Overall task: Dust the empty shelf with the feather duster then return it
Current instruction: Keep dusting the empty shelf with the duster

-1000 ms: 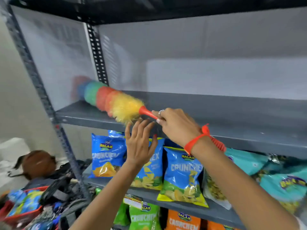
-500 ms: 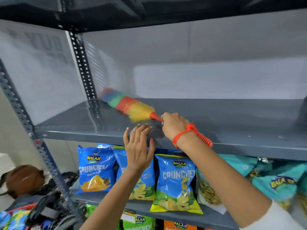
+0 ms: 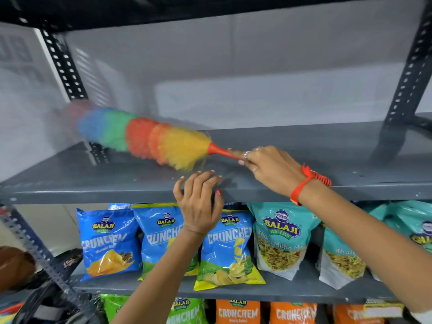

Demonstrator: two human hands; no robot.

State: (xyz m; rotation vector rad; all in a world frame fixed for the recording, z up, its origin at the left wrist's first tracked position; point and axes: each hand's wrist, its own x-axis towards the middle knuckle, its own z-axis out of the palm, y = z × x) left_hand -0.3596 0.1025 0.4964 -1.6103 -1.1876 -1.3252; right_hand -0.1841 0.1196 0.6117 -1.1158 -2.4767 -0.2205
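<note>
Head view: right hand (image 3: 268, 168) fingers wrapped on feather duster (image 3: 149, 140) handle; head, blurred, now lies over shelf (image 3: 304, 146) left rear, shifted from front-left edge. Left hand (image 3: 198, 202) fingers spread, empty, at front edge. Dusting underway; return pending.

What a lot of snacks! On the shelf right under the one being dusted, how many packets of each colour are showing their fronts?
Blue Crunchem packets: 3
Teal Balaji Wafers packets: 3
Total: 6 fronts showing; any packets stacked behind them cannot be counted.
</note>
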